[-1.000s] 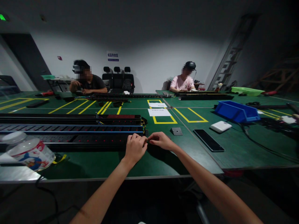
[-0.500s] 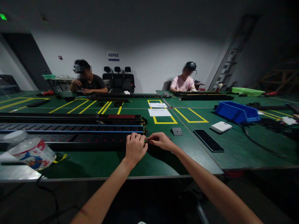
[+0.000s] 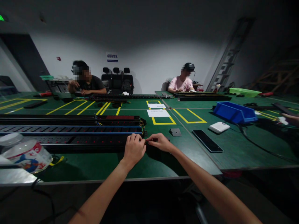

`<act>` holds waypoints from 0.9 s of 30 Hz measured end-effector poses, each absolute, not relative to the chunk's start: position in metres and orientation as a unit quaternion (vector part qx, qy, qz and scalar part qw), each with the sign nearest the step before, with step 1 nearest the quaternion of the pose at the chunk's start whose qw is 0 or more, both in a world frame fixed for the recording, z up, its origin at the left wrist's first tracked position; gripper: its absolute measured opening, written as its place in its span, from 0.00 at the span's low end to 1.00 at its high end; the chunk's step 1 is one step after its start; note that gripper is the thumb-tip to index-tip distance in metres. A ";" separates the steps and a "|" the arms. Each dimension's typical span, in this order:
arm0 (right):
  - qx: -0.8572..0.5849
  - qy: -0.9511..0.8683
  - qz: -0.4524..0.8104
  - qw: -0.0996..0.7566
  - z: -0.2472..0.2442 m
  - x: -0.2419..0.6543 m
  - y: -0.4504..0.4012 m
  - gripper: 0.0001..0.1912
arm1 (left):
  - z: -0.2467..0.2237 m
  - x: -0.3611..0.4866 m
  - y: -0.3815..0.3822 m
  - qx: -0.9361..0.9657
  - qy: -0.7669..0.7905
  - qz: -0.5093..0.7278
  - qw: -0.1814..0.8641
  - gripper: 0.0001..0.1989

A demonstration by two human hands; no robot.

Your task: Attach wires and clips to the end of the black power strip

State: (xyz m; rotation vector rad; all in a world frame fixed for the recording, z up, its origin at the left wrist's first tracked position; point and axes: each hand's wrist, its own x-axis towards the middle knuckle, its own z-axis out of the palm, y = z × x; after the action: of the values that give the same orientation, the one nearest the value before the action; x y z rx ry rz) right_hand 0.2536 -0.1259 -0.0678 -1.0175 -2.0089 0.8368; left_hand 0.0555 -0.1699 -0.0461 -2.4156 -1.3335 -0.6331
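Observation:
Long black power strips [image 3: 93, 140] with rows of small red dots lie side by side across the left of the table. My left hand [image 3: 135, 150] is closed over the right end of the nearest strip, fingers curled down on it. Just beyond that end, my right hand [image 3: 160, 142] pinches a thin wire between thumb and fingertips, close to the left fingertips. Most of the wire is hidden by the fingers. Yellow and green wires [image 3: 143, 123] stick out of the end of the neighbouring strip. A small grey metal bracket [image 3: 175, 132] stands behind my right hand.
A phone [image 3: 206, 141], a white box [image 3: 219, 127] and a blue bin [image 3: 234, 112] are at the right. A clear plastic jar [image 3: 29, 155] stands front left. Two people sit across the table [image 3: 187, 161]; another person's hand [image 3: 291, 119] shows at the right edge.
The view has shifted slightly, so most things sit a little further left. Both hands keep their places at the strip's end, with only slight finger movement.

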 end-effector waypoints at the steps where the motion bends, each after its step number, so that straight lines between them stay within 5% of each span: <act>1: -0.394 -0.782 0.319 0.363 -0.068 0.253 -0.126 0.13 | -0.046 0.055 -0.170 -0.845 -0.462 -0.220 0.154 0.06; 27: -0.392 -0.821 0.231 0.345 -0.061 0.251 -0.133 0.09 | -0.044 0.056 -0.169 -0.890 -0.369 -0.139 0.227 0.12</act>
State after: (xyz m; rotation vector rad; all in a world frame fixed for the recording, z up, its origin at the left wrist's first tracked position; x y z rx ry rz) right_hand 0.2514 -0.1331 -0.0608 -1.0188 -2.1310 0.6001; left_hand 0.0563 -0.1694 -0.0436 -2.4530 -1.0174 -0.3829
